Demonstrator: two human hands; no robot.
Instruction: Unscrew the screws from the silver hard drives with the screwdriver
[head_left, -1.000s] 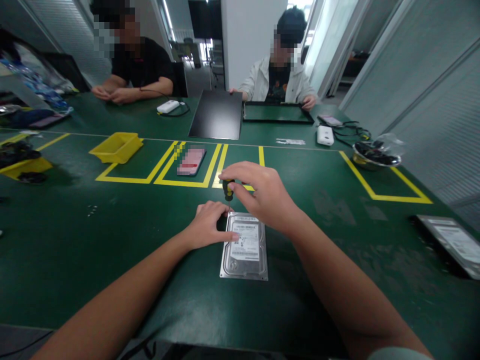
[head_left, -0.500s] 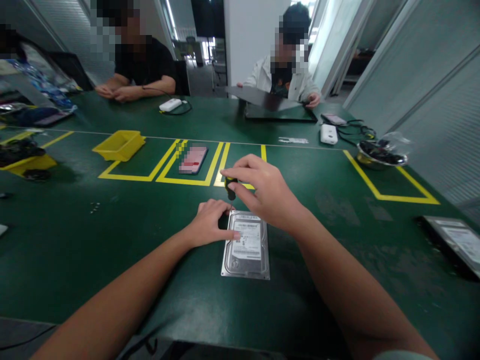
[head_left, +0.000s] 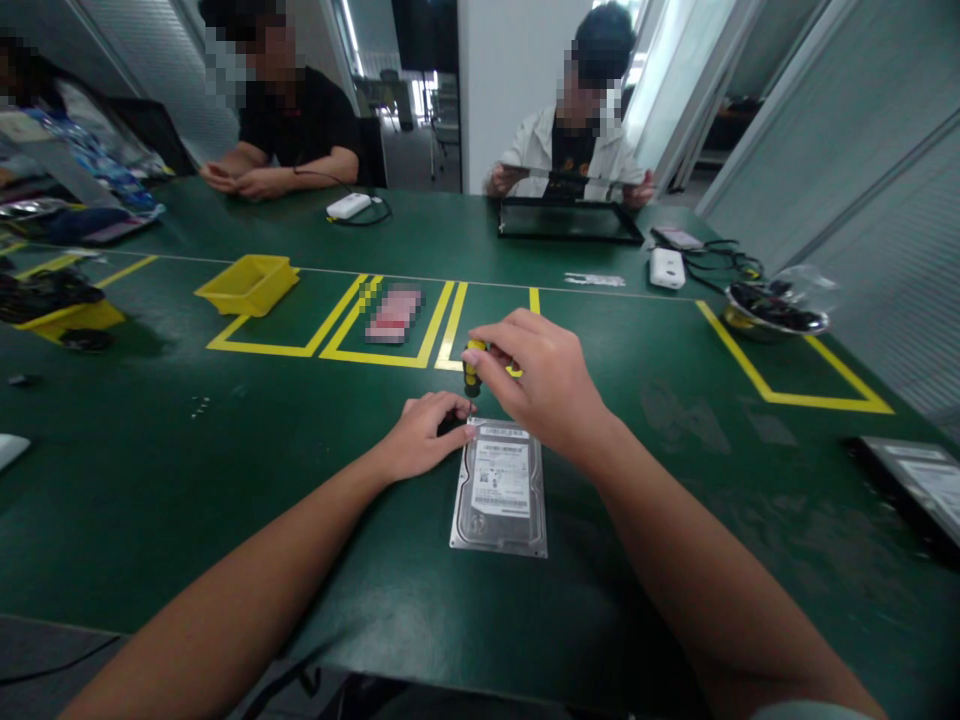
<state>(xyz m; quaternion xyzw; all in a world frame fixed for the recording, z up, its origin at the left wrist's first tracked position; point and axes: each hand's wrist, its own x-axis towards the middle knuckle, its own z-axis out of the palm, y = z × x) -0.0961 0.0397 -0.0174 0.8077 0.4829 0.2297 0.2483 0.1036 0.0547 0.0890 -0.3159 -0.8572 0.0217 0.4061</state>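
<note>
A silver hard drive [head_left: 500,490] lies flat on the green table [head_left: 225,480] in front of me, label up. My right hand [head_left: 541,385] pinches a small yellow and black screwdriver [head_left: 472,368], held upright with its tip at the drive's far left corner. My left hand [head_left: 422,435] rests at that same corner, fingers curled against the drive's edge. I cannot tell whether it holds anything.
A yellow bin [head_left: 247,284] and a phone [head_left: 394,314] sit inside yellow tape boxes. Small screws [head_left: 199,404] lie at left. A metal bowl [head_left: 776,310] and another drive [head_left: 919,480] are at right. Two people sit across; one holds a dark panel [head_left: 566,178].
My right hand has turned on the screwdriver, whose yellow band now shows. My left fingers slid off the label to the corner. The person opposite lifted the dark panel off the table.
</note>
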